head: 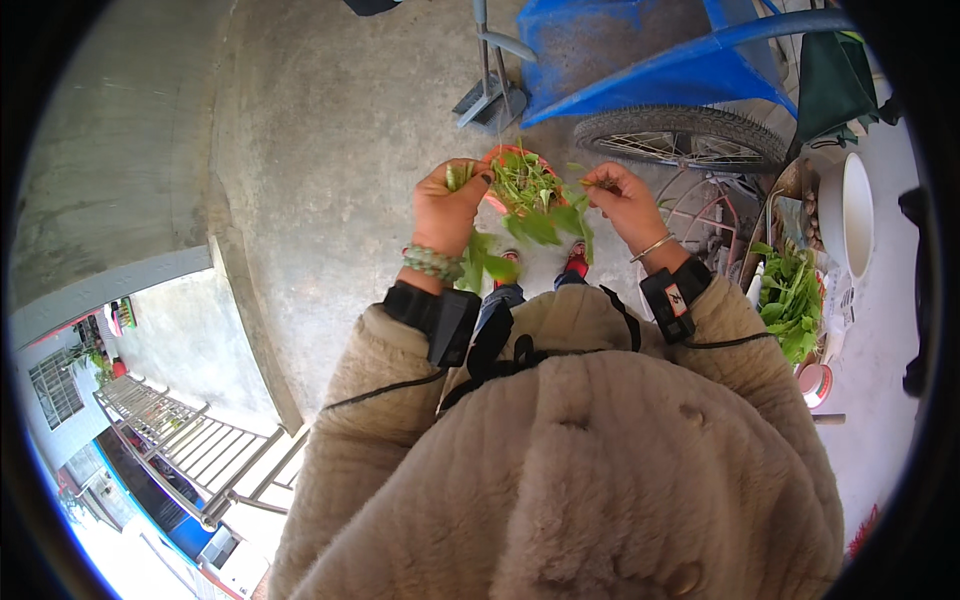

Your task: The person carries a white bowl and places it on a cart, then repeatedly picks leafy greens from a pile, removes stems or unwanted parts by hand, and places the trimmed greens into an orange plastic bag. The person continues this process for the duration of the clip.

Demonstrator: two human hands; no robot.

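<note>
My left hand, with a beaded bracelet at its wrist, is closed on the stems of leafy greens; their broad leaves hang below it. My right hand, wearing a metal bangle, pinches a small bit of plant, yellowish and dark, between thumb and fingertips. Broad green leaves spread between the two hands. Beyond and below them, an orange-red basin on the floor holds a heap of stems and leaves. Both wrists bear black strapped devices.
A blue cart with a spoked wheel stands ahead at right, beside a dustpan. More greens and a white bucket are at my right. Metal railings run at lower left. My red shoes are below the hands.
</note>
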